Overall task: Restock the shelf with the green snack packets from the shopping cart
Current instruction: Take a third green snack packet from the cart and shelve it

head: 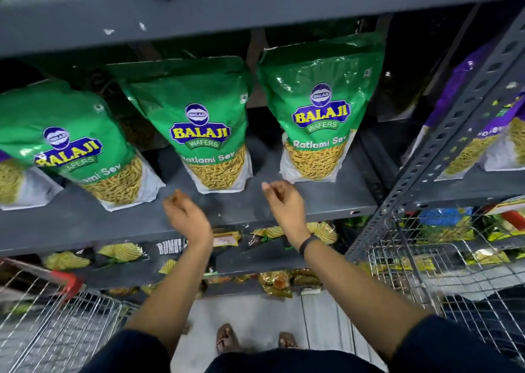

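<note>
Three green Balaji Ratlami Sev packets stand upright on the grey shelf [312, 205]: a left packet [71, 145], a middle packet [199, 122] and a right packet [321, 108]. My left hand [184, 216] hovers just below the middle packet, fingers loosely curled and holding nothing. My right hand [284, 205] hangs below the gap between the middle and right packets, also curled and not touching any packet. The wire shopping cart [56, 321] sits at the lower left; its contents are hard to make out.
A second wire cart [454, 273] stands at the lower right. Purple snack packets [477, 133] fill the neighbouring shelf bay behind a perforated upright [443, 151]. Lower shelves hold dark and yellow packets [272, 281]. A shelf board [227, 11] hangs close overhead. My feet show on the floor.
</note>
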